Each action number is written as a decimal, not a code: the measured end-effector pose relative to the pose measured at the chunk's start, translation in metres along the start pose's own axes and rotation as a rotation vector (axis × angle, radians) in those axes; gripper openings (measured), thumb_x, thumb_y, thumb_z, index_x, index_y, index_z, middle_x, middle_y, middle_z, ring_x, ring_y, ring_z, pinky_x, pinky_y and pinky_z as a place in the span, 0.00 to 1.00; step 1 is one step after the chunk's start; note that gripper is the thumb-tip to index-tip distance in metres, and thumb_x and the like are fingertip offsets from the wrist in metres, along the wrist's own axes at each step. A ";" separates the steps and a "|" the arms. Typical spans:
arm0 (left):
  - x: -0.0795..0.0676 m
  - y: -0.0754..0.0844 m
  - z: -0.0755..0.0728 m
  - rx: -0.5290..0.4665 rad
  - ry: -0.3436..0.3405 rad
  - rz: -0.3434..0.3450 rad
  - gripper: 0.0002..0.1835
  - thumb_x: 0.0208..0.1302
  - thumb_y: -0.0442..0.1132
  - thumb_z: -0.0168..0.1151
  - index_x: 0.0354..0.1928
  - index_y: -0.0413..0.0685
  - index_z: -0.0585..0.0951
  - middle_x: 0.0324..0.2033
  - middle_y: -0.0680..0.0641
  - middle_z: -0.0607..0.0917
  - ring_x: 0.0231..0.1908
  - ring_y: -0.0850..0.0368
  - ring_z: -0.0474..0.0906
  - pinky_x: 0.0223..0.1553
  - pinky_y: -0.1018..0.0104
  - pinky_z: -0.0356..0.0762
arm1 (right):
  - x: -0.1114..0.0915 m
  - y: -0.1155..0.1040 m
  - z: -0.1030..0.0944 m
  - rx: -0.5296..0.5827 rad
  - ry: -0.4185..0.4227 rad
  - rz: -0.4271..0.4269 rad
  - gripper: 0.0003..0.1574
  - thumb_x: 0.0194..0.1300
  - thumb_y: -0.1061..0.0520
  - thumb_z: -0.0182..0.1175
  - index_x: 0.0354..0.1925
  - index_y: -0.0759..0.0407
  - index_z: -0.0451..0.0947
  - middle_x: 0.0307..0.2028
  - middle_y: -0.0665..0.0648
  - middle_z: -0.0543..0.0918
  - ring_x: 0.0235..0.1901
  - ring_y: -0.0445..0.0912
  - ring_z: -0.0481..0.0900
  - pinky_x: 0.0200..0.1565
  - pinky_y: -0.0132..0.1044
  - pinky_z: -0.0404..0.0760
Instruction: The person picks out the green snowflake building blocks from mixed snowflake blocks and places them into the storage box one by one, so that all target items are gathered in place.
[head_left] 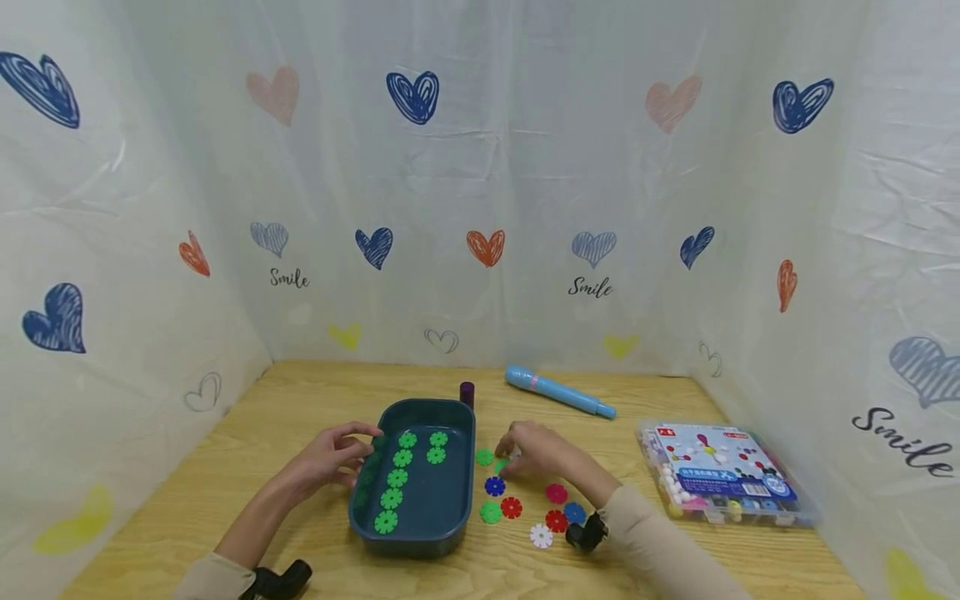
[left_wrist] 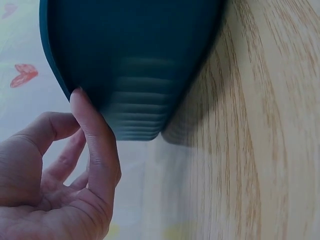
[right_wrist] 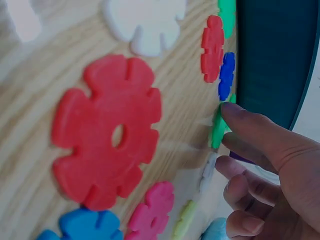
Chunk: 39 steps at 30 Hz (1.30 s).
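Note:
A dark teal tray (head_left: 420, 546) holds a long column and a short pair of green notched flower discs (head_left: 397, 478). My left hand (head_left: 330, 458) is at its left side, with relaxed fingers touching the rim; the left wrist view shows a fingertip (left_wrist: 80, 95) against the tray's edge. Right of the tray, my right hand (head_left: 536, 450) reaches down to the table. Its thumb and a finger pinch a green flower disc (right_wrist: 217, 129), partly covered. Close to the fingertips lies a white disc (right_wrist: 207, 172). A blue disc (head_left: 495, 486) is just nearer.
More loose discs lie right of the tray: red (head_left: 512, 507), green (head_left: 491, 512), pink (head_left: 557, 493), light blue (head_left: 574, 512) and white (head_left: 541, 536). A purple cylinder (head_left: 467, 393) and a light-blue tube (head_left: 561, 392) stand behind. A clear boxed kit (head_left: 723, 475) sits at right.

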<state>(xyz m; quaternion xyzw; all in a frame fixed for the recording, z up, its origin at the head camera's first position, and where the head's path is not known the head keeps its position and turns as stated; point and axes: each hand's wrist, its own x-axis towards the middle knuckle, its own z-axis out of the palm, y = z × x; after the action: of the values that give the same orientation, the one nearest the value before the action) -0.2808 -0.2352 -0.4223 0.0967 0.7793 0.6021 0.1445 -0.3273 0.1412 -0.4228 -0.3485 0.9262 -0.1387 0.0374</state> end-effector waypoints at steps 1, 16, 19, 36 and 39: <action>0.000 0.000 0.000 -0.003 0.001 -0.001 0.27 0.70 0.42 0.59 0.65 0.37 0.69 0.36 0.46 0.81 0.32 0.56 0.78 0.30 0.66 0.82 | 0.000 0.000 0.001 -0.008 0.004 0.000 0.17 0.57 0.48 0.72 0.44 0.53 0.87 0.40 0.49 0.86 0.41 0.45 0.82 0.42 0.34 0.79; -0.001 -0.003 0.000 -0.008 0.003 -0.004 0.26 0.70 0.43 0.59 0.65 0.39 0.69 0.36 0.46 0.81 0.32 0.56 0.78 0.30 0.66 0.82 | -0.001 0.002 0.004 -0.001 0.012 0.021 0.14 0.56 0.48 0.73 0.38 0.54 0.85 0.37 0.51 0.80 0.38 0.44 0.77 0.41 0.35 0.76; -0.002 -0.002 0.001 -0.010 0.003 -0.007 0.26 0.70 0.43 0.59 0.65 0.39 0.69 0.37 0.46 0.81 0.32 0.56 0.78 0.30 0.66 0.82 | -0.001 0.003 0.004 0.012 0.003 0.037 0.16 0.55 0.47 0.73 0.39 0.55 0.85 0.37 0.52 0.79 0.37 0.43 0.76 0.41 0.35 0.76; 0.001 -0.002 0.000 -0.004 0.026 -0.015 0.26 0.70 0.43 0.59 0.66 0.39 0.69 0.37 0.46 0.81 0.32 0.55 0.78 0.30 0.66 0.82 | 0.001 0.004 0.001 0.134 0.034 0.022 0.11 0.59 0.59 0.70 0.38 0.53 0.78 0.36 0.51 0.83 0.38 0.44 0.79 0.42 0.35 0.79; 0.001 -0.003 0.000 -0.004 0.024 -0.012 0.26 0.70 0.43 0.59 0.66 0.39 0.69 0.37 0.47 0.81 0.32 0.55 0.78 0.29 0.66 0.82 | 0.000 0.005 -0.001 0.140 0.064 0.001 0.06 0.63 0.62 0.65 0.39 0.55 0.80 0.35 0.51 0.84 0.36 0.42 0.80 0.39 0.33 0.79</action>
<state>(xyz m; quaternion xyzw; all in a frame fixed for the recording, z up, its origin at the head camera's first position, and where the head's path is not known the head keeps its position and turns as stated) -0.2812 -0.2354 -0.4249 0.0845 0.7804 0.6037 0.1391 -0.3309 0.1450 -0.4236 -0.3400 0.9152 -0.2141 0.0322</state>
